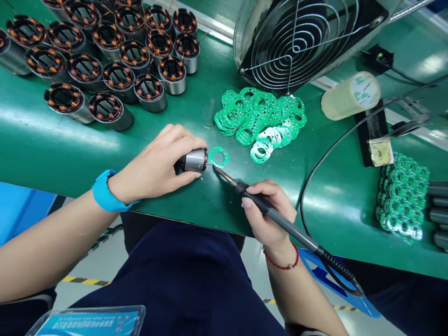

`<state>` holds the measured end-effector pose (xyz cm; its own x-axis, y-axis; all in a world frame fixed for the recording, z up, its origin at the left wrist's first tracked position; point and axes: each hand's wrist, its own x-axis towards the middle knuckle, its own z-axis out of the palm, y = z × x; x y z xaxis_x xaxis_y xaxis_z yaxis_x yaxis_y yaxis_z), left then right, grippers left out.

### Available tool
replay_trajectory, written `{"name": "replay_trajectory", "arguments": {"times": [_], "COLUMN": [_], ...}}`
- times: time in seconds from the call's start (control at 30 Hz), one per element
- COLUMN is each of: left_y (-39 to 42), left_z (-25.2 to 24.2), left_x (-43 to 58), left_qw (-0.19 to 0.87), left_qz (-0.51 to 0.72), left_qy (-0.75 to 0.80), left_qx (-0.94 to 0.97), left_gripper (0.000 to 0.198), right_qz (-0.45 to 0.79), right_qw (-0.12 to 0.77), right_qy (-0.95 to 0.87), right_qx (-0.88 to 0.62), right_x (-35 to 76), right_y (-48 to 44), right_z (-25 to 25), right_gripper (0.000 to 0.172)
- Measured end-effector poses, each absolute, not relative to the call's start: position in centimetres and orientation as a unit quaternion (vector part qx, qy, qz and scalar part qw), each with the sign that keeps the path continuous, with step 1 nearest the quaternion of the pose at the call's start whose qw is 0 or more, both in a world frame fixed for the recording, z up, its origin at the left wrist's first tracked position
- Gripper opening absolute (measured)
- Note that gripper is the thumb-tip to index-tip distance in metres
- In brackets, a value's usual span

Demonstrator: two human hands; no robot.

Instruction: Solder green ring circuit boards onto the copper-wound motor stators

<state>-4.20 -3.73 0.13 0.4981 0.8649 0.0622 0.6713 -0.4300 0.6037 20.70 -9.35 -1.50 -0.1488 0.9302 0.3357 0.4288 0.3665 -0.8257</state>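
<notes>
My left hand [171, 158] is closed around a motor stator [195, 160], a metal cylinder lying on its side with its wound end facing right. Thin copper-coloured wire shows at that end. In my right hand [271, 210] is a soldering iron [280, 219], gripped by its dark handle and slanting up to the left. Its tip is close to the stator's wire end; whether they touch I cannot tell. A ring-shaped green circuit board [210, 157] lies flat on the green table [175, 205] just beyond the tip.
Several upright stators [150, 93] stand at the back left. Loose green circuit boards [252, 114] lie heaped below a fan [297, 46]. At right are a tape roll [339, 100], a soldering stand with sponge [381, 151] and stacked board panels [402, 198]. The iron's cable [310, 177] loops across the table.
</notes>
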Motion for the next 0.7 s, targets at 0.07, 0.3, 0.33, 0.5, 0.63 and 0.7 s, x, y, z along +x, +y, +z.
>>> {"name": "replay_trajectory", "arguments": {"times": [0.07,0.3,0.33,0.5,0.63,0.7], "left_y": [-3.7,-3.8,-3.8,-3.7,-3.8,-3.8], "left_z": [0.1,-0.1,-0.1,0.1,0.1,0.0], "left_x": [-4.2,-4.2,-4.2,-4.1,-4.0,-4.0], "left_qw": [0.265,0.256,0.254,0.256,0.257,0.256], "left_qz": [0.18,0.189,0.19,0.187,0.187,0.187], "left_qy": [0.47,0.468,0.466,0.47,0.472,0.469], "left_qx": [0.822,0.825,0.826,0.824,0.822,0.824], "left_gripper": [0.03,0.029,0.029,0.031,0.029,0.028], "right_qz": [0.284,0.272,0.266,0.236,0.286,0.312], "right_qw": [0.437,0.437,0.445,0.446,0.406,0.397], "right_qy": [-0.703,-0.719,-0.719,-0.726,-0.723,-0.716], "right_qx": [-0.484,-0.466,-0.462,-0.468,-0.481,-0.482], "right_x": [20.7,20.9,20.9,21.0,20.7,20.4], "right_y": [-9.3,-9.2,-9.2,-9.6,-10.3,-10.3], "right_z": [-1.5,-1.7,-1.8,-1.7,-1.2,-1.0], "right_gripper": [0.012,0.016,0.016,0.024,0.04,0.037]}}
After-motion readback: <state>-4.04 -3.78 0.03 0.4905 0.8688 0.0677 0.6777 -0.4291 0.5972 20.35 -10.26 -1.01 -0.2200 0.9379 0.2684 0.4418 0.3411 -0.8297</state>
